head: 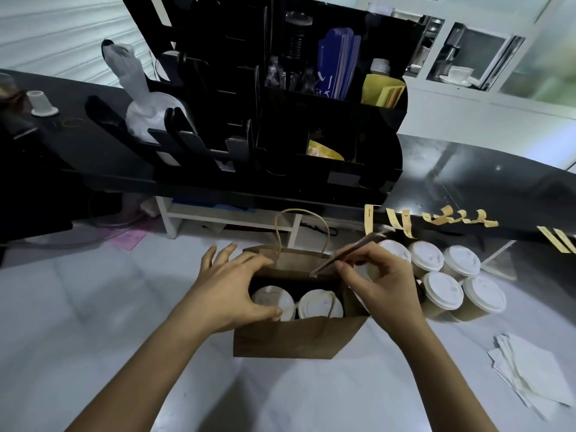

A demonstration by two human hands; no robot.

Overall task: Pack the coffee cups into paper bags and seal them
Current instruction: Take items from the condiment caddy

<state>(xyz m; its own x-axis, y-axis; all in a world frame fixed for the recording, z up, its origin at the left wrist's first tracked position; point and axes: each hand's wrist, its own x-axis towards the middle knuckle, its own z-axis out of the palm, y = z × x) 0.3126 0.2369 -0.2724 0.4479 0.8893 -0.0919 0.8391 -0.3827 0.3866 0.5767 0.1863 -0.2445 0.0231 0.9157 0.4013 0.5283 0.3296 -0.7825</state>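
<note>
A brown paper bag [293,338] stands open on the white counter, with two lidded coffee cups [321,305] side by side inside it. My left hand [237,285] spans the bag's left mouth, fingers spread over the far edge and thumb touching the left cup's lid. My right hand [383,282] pinches a thin brown stick-like item [346,254] that slants down into the bag's opening. Several more lidded cups [442,285] stand grouped just right of the bag.
A black organizer rack [280,120] with straws, sleeves and napkins sits on the dark upper counter behind. Yellow sticker strips [402,222] hang from that counter's edge. A stack of white napkins [530,369] lies at the right.
</note>
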